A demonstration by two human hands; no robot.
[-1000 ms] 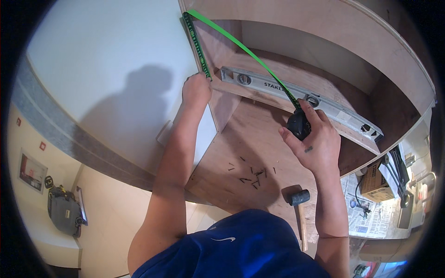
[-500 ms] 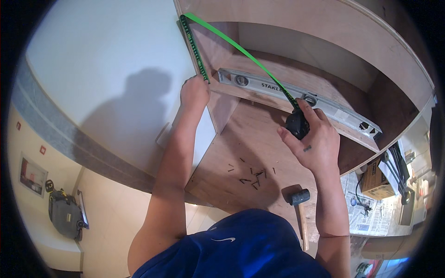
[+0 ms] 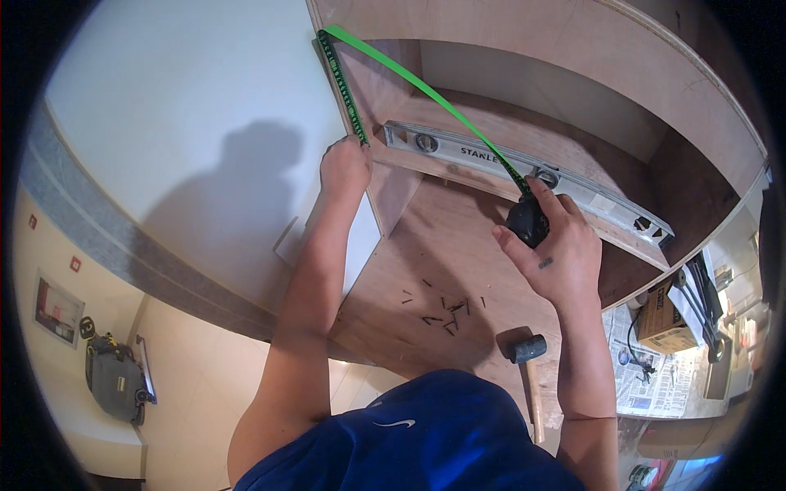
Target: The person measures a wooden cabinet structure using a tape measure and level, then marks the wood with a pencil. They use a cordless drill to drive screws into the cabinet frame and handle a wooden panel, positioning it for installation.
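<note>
A green tape measure blade runs out from its black case, which my right hand grips. At the upper left the blade bends sharply by the cabinet's front corner and comes down along the edge of the side panel. There my left hand is closed on the blade's lower end, against the panel edge; the very tip is hidden. A silver spirit level lies along the front of the wooden shelf, behind my right hand and the tape.
Several loose screws or nails are scattered on the plywood panel below. A mallet with a black head and wooden handle lies near my body. On the right, newspaper and a cardboard box lie on a surface. A dark machine stands at the left.
Almost nothing differs. Both hands keep their hold on the tape measure, with only a very slight shift of my right hand.
</note>
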